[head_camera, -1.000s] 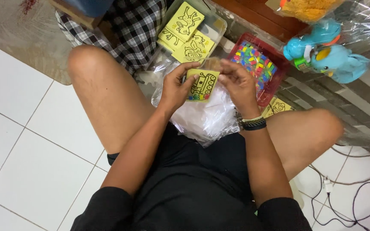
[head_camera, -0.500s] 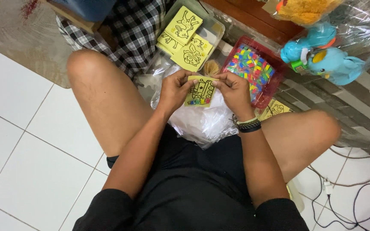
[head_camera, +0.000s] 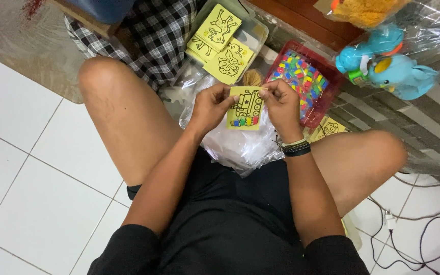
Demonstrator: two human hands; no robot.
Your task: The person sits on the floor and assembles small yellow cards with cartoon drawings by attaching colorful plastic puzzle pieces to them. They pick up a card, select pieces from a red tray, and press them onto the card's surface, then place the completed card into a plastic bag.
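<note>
Sitting on the white tiled floor [head_camera: 21,168], which lies bare across the whole left side of the frame, the person fills the centre and bottom, with both knees spread and the shoulders cut off by the lower edge. A crumpled clear plastic bag [head_camera: 240,147] rests between the thighs, partly hidden under the forearms. A black-and-white checked cloth [head_camera: 164,35] spreads at upper centre, its top cut by the frame. At upper right a turquoise plastic elephant toy [head_camera: 398,74] lies under clear wrapping, hard to make out in full. Just left of it a red plastic tray [head_camera: 332,76] holds a heap of small multicoloured pieces. A clear plastic tub [head_camera: 255,33] at top centre holds several yellow picture cards with black line drawings [head_camera: 219,25]. A black cable [head_camera: 423,239] loops over the floor at lower right.

The left hand [head_camera: 212,104] and the right hand [head_camera: 281,99] each pinch an upper corner of a small yellow card with a black outline drawing and coloured patches [head_camera: 245,108], holding it upright at the middle of the frame, above the bag and just below the tub. A dark wristband [head_camera: 296,148] circles the right wrist.
</note>
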